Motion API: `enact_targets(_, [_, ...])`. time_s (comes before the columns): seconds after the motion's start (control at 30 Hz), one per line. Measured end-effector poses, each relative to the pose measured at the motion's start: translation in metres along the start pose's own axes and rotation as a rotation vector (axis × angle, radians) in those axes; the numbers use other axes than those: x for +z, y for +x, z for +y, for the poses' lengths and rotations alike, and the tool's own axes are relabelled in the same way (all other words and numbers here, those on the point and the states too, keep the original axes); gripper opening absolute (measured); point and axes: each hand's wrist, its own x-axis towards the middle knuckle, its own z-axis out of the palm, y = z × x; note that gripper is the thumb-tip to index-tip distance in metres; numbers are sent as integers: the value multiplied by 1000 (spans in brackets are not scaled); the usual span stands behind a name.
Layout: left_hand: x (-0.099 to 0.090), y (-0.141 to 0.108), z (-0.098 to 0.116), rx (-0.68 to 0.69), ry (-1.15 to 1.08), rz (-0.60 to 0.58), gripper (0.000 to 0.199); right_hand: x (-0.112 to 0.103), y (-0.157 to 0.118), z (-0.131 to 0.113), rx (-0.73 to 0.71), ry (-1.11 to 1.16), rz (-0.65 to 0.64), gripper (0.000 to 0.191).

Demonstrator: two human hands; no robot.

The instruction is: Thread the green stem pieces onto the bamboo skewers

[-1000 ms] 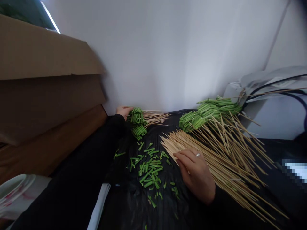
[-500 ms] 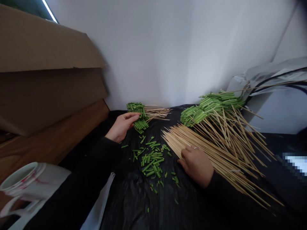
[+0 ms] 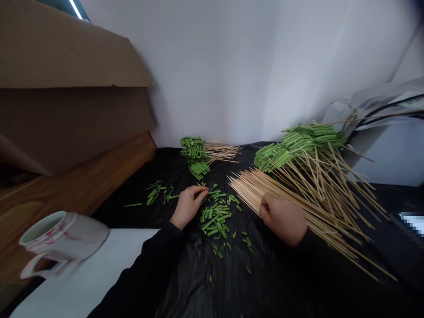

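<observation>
My left hand (image 3: 189, 204) is low over the black sheet, thumb and fingers pinched together at the left edge of the loose cut green stem pieces (image 3: 217, 216); what sits between the fingertips is too small to make out. My right hand (image 3: 284, 217) is curled closed against the near side of a pile of bare bamboo skewers (image 3: 255, 183), its fingertips partly hidden. Beyond the left hand, threaded green stems (image 3: 195, 154) lie stacked on their skewers. A larger stack of threaded stems (image 3: 298, 143) rests behind the bare skewers, sticks pointing right.
A black plastic sheet (image 3: 188, 274) covers the work surface. On the left are a cardboard box (image 3: 76, 57) and a white mug (image 3: 66, 236) with a handle, beside a white sheet (image 3: 119, 251). A pale wall (image 3: 232, 70) closes the back; a white box (image 3: 394, 154) stands right.
My left hand has moved from the small threaded stack down to the loose stem pieces. My right hand has curled its fingers at the skewers. The view has shifted slightly left.
</observation>
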Motion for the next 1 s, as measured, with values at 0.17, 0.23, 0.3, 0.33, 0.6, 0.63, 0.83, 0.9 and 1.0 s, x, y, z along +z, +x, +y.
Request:
enact_targets(0.17, [8,1,-3,180,237,-73,27,-2,3,1,46,214,59,18])
enact_targets(0.23, [11,1,-3,181,292,-93,29,0,4,0,16,384,72,18])
enact_targets(0.3, [12,1,-3,180,299,-83,27,2,4,0,6,638,27,18])
enact_targets(0.33, [11,1,-2,181,281,-68,26,2,4,-1,23,776,-18,18])
enact_targets(0.6, [0,-5,18,116,-25,-174,21,-12,7,-3,-20,1014,-150,35])
enact_targets(0.63, [0,-6,19,118,-46,-205,20,-14,6,-4,-27,997,-148,37])
enact_targets(0.83, [1,-9,23,185,-82,-302,11,-26,-4,-15,-79,968,-137,39])
enact_targets(0.9, [2,-9,24,212,-44,-322,11,-28,-5,-17,-73,981,-155,40])
enact_targets(1.0, [4,-11,26,272,41,-339,15,-29,-4,-18,-79,941,-206,40])
